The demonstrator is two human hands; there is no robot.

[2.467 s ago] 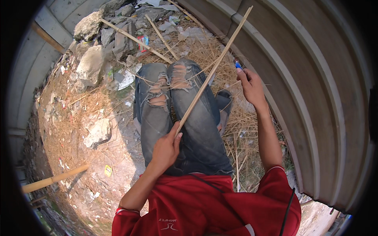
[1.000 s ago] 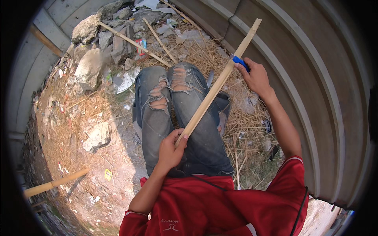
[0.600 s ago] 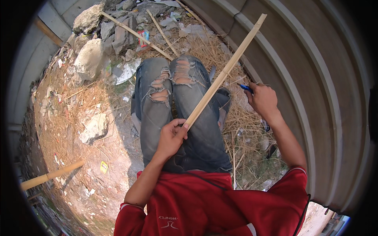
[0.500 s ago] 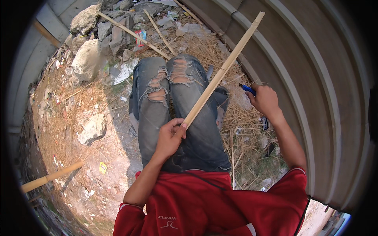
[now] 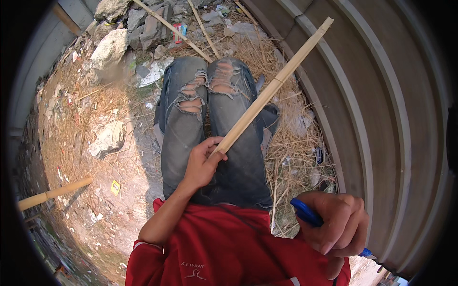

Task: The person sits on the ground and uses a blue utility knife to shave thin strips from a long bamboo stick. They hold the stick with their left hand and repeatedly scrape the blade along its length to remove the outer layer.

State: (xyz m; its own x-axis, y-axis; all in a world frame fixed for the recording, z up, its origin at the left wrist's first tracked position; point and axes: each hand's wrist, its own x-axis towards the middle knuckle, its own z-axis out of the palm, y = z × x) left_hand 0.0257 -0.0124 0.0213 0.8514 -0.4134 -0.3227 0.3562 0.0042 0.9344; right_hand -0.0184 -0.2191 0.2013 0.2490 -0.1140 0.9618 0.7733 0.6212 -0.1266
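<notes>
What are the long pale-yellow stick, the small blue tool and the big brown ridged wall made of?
The long pale-yellow stick looks like split bamboo, dull, with a joint line across it. The small blue tool seems plastic-cased: even colour, slight shine. The big brown ridged wall may be matte sheet metal, judging by its folded-looking ribs.

A pale rock (image 5: 108, 139) and yellow packet (image 5: 115, 188) lie left of corrugated sheeting (image 5: 381, 119).

red shirt (image 5: 224, 243): 1 pale word (image 5: 192, 265), upside down, above curved emblem (image 5: 195, 274) | yellow packet (image 5: 115, 187): print unreadable
</notes>
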